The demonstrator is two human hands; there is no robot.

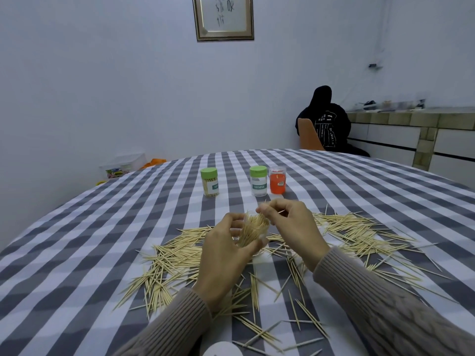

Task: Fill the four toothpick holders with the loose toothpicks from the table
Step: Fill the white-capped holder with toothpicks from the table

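Nearest the camera, at the bottom edge of the frame, a pale rounded object [223, 349] is partly cut off; it may be a holder lid, but this cannot be confirmed. Ribbed knit sleeves [385, 304] cover both forearms.

Head view, centre of frame: the left hand [226, 255] grips a clear holder [253, 231], tilted and packed with toothpicks that fan out at its mouth. The right hand [290, 222] is curled at the holder's mouth and pinches at least one toothpick between fingertips and thumb.

Head view, above centre: three more holders stand upright in a row. The left green-lidded holder [210, 182] appears full and is capped. The right green-lidded holder [258, 181] is capped; its contents cannot be read through the label. An orange-red holder [277, 180] touches or stands just beside it and shows only a few toothpicks.

Progress, as a judgement: one holder done, one nearly full in hand, at least one barely started. Loose toothpicks [174, 258] lie scattered in quantity across the lower half of the frame, so much work remains.

Materials: toothpicks are thin pale wood, pointed at both ends. Holders are cylindrical translucent plastic. The table [77, 240] carries a grey-and-white checked cloth, soft and matte.
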